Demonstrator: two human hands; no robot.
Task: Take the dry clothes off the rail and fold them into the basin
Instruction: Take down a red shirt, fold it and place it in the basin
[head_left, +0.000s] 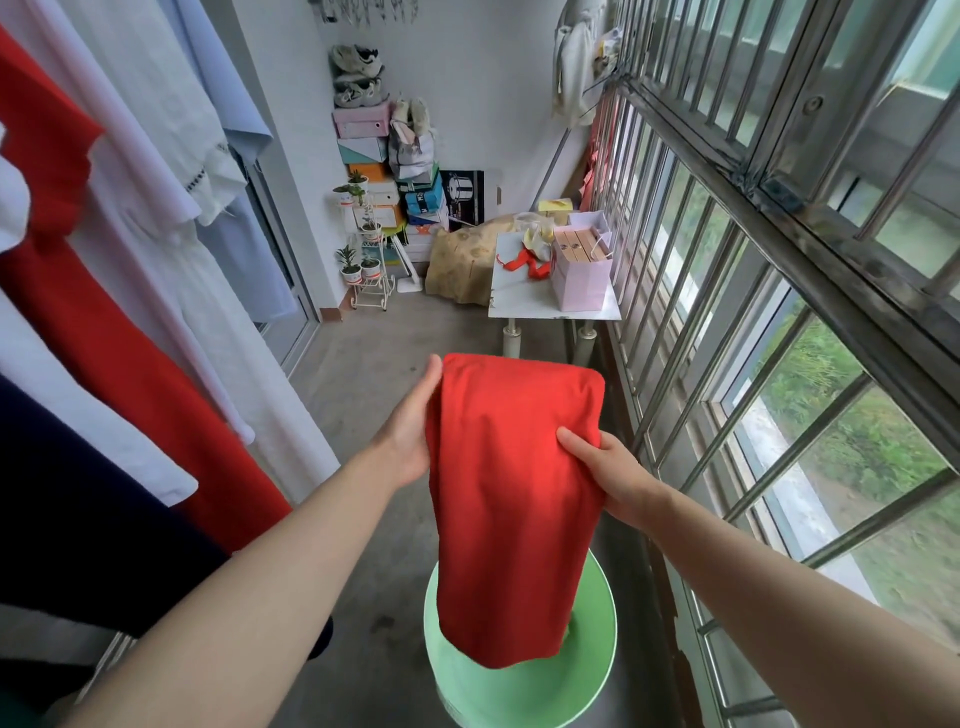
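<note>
A red garment (511, 499), folded into a long strip, hangs in front of me above a green basin (597, 639) that stands on the floor. My left hand (413, 421) lies against the garment's left edge near the top, with its fingers hidden behind the cloth. My right hand (602, 467) pinches the right edge, thumb on the front. On the left hang more clothes: a red one (104, 332), white ones (171, 171), a pale blue one (244, 104) and a dark navy one (67, 519).
Metal window bars (727, 291) run along the right. A small white table (540, 296) with a pink bag (579, 270) stands ahead. Stacked shoe boxes (369, 171), a plant stand (366, 260) and a sack (462, 265) fill the far end. Bare concrete floor (363, 364) lies between.
</note>
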